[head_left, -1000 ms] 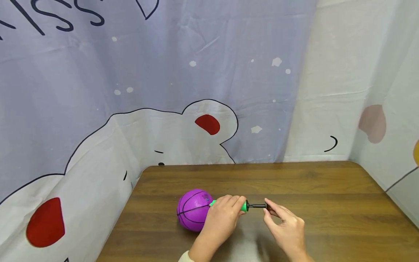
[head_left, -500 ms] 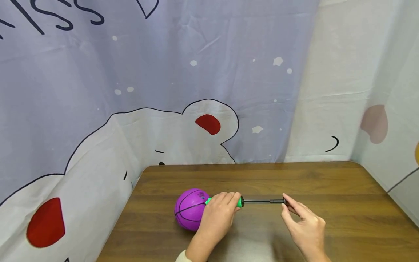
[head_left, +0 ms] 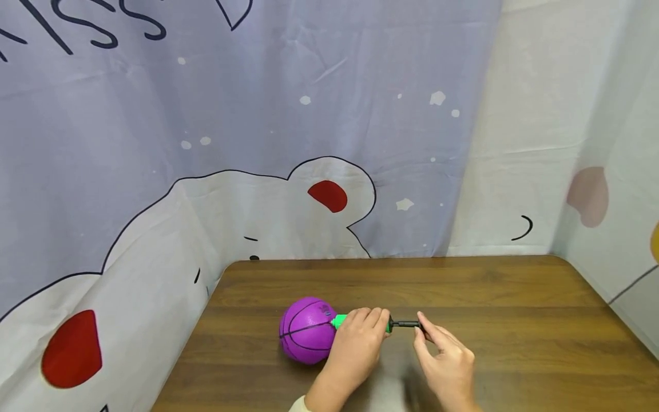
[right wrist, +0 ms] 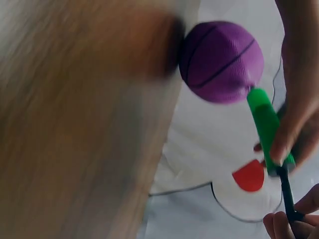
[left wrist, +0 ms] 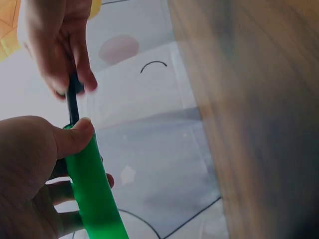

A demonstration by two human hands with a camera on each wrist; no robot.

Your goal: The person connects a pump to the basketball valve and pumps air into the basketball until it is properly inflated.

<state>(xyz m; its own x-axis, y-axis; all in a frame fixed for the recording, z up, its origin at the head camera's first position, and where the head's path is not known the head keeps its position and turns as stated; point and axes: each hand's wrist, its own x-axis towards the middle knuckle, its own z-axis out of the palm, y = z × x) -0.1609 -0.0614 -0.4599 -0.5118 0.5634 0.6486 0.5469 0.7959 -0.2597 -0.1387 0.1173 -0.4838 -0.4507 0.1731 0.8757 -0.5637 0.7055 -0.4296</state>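
Note:
A purple ball with black basketball lines sits on the table. The nozzle end of a green hand pump meets the ball's side. My left hand grips the pump's green barrel, thumb along one side and fingers round the other. To the right, my right hand pinches the black handle end of the pump's rod between thumb and fingers. A short length of rod shows outside the barrel. In the left wrist view the fingers of the right hand partly cover the handle.
The brown wood-grain table extends to both sides of the hands and behind them. A printed cloth with cartoon shapes hangs along the table's back edge and wraps round its sides.
Half a second ago the right hand had drawn the rod far out to the right; now it is back near the barrel. Ball, pump and left hand have shifted slightly right since then.

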